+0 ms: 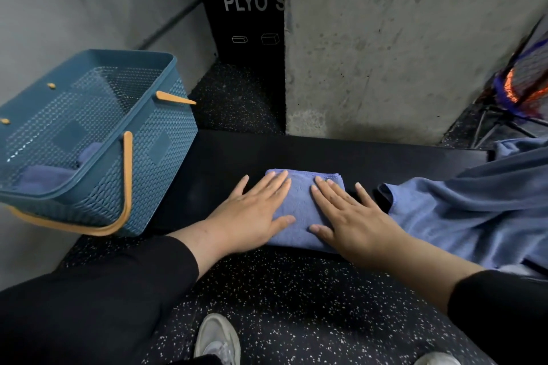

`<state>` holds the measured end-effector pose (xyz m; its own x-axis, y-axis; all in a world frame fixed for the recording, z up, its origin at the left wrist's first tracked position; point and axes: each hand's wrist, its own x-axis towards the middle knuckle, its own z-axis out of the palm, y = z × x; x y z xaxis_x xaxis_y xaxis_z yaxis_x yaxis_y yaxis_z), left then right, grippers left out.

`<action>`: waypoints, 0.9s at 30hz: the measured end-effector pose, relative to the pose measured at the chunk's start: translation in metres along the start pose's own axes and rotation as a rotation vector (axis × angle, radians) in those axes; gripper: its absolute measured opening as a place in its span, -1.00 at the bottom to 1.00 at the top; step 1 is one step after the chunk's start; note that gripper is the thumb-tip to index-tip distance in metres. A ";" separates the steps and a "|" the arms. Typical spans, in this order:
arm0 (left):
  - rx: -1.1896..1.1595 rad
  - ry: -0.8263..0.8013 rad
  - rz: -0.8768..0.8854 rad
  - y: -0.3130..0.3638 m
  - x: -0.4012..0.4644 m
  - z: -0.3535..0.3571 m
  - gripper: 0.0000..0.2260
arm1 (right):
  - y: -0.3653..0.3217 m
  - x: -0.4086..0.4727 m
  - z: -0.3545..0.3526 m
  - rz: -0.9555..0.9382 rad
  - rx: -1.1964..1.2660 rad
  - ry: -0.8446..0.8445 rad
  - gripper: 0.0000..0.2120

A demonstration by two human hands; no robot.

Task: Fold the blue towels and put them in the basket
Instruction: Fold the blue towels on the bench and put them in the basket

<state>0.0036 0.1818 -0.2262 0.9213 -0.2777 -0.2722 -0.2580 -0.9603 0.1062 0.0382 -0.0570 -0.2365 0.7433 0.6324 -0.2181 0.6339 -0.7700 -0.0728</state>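
A small folded blue towel (pixel 301 206) lies on the black bench (pixel 370 157) in front of me. My left hand (pixel 252 213) presses flat on its left half, fingers straight. My right hand (pixel 350 216) presses flat on its right half, fingers spread. A teal woven basket (pixel 154 157) with orange handles stands at the left end of the bench, tilted in view; folded blue towels (pixel 47 176) lie inside it. A heap of unfolded blue towels (pixel 468 213) sits on the bench to the right.
A concrete pillar (pixel 400 38) rises behind the bench, with a black plyo box (pixel 252 9) beside it. Speckled black rubber floor (pixel 296 305) lies below, where my shoes (pixel 218 341) show. Netted gear with orange and blue (pixel 525 83) stands at far right.
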 end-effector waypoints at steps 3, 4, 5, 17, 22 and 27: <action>0.017 -0.014 0.001 -0.003 -0.002 -0.001 -0.29 | 0.002 0.001 -0.006 -0.011 -0.011 -0.022 -0.01; 0.019 -0.006 0.005 -0.004 -0.003 -0.001 -0.29 | 0.004 0.001 -0.008 -0.032 0.000 -0.021 0.00; 0.022 0.008 0.013 -0.006 -0.005 -0.002 -0.29 | 0.006 0.000 -0.012 -0.055 0.023 -0.006 -0.01; 0.061 0.167 0.212 -0.015 -0.028 0.000 -0.22 | 0.015 -0.020 0.004 -0.231 0.138 0.327 -0.59; -0.059 0.326 0.204 -0.015 -0.025 0.004 -0.47 | 0.014 -0.014 -0.014 -0.133 0.296 0.379 -0.70; -0.428 0.305 0.066 -0.015 -0.022 -0.006 -0.83 | 0.018 -0.017 -0.026 -0.126 0.355 0.259 -0.67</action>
<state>-0.0109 0.2029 -0.2162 0.9663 -0.2554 0.0316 -0.2351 -0.8264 0.5117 0.0424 -0.0790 -0.2089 0.7227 0.6884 0.0609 0.6436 -0.6384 -0.4222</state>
